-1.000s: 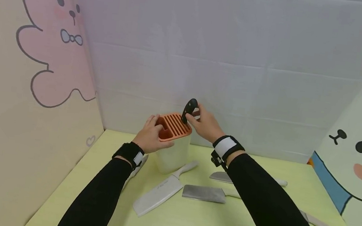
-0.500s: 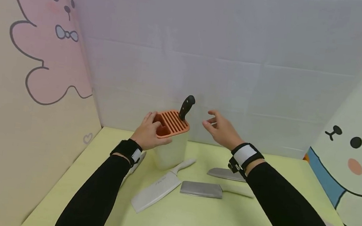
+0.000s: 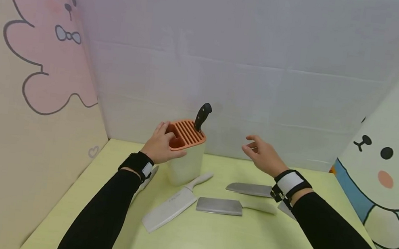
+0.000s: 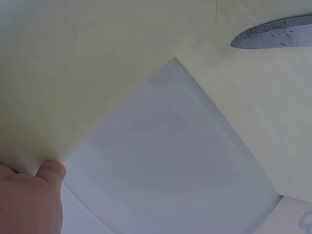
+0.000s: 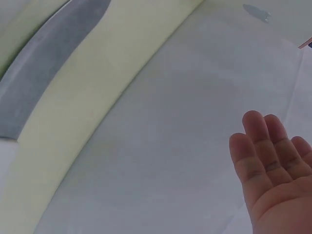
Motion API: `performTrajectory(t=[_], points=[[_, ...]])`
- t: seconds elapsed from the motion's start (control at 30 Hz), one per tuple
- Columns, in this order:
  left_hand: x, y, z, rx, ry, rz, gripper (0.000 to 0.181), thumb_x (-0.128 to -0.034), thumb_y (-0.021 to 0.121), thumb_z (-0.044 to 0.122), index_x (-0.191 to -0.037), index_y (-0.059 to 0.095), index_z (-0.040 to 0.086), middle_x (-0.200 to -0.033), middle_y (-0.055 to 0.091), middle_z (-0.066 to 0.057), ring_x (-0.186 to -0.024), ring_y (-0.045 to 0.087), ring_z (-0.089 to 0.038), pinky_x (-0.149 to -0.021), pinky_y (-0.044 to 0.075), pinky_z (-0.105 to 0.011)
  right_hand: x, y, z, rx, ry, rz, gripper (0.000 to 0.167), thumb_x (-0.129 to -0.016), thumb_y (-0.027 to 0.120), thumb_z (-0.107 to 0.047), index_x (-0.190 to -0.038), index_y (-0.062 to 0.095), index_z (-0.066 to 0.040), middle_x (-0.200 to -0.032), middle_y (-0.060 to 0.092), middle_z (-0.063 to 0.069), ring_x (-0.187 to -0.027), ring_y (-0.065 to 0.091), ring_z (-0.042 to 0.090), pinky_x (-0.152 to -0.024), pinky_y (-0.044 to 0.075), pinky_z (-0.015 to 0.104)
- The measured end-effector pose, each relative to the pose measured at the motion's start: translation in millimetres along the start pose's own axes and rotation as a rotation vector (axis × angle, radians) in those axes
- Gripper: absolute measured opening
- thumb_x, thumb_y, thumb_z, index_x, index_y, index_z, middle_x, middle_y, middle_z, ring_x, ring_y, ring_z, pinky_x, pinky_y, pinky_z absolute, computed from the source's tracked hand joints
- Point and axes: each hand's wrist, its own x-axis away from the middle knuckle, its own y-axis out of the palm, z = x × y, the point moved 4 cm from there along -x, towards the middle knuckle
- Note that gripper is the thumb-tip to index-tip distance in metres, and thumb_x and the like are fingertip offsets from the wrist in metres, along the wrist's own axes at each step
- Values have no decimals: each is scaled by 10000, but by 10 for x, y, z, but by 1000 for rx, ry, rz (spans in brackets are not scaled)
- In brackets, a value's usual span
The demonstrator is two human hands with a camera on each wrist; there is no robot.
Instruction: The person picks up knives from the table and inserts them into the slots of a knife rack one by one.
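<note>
1. L hand (image 3: 161,145): grips block (image 3: 185,167) at L end of its orange top (image 3: 188,134), fingers over the rim, thumb along the front side. Prob. purpose: steadies block vs. tipping. Block stands upright on surface (image 3: 238,246), near the back wall (image 3: 189,79).

2. R hand (image 3: 263,155): released, nothing in it, fingers loosely bent. I have it in the air R of block, well apart. R wrist cam shows the palm w/o load.

3. Black knife (image 3: 202,116): in a slot at R end of the top, handle up, leaning slightly R; blade out of sight. Slot alone holds it; handle up presumably eases grasping.

4. On surface, flat: white cleaver (image 3: 170,210), handle end near block base; small cleaver (image 3: 219,206), handle R; knife (image 3: 247,189), tip L, handle hidden behind R wrist. Spread apart, prob. so each can be lifted separately.

5. Blade (image 3: 287,210) under R sleeve (image 3: 340,241): mostly hidden, type n/a.
</note>
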Motion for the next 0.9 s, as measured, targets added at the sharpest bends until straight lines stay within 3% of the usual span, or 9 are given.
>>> performTrajectory(t=[0.47,0.9], points=[[-16,-33,-65,-2,13,22,694,-803,701,547,-1232,581,15,-1578,128,-184,-1454,30,-370,-1097,290,-541,445,-233,780,87,98,86,516,-1022,411,-428,-1327,494,-20,-1209,585,212,-1070,577,380,-863,479,531],[-9,18,-41,27,35,27,710,-803,709,532,-1241,568,-8,-1574,130,-196,-1449,32,-384,-1088,293,-560,958,-287,1611,225,203,129,482,-990,530,-373,-1242,577,35,-1122,625,251,-1019,578,430,-814,476,560]])
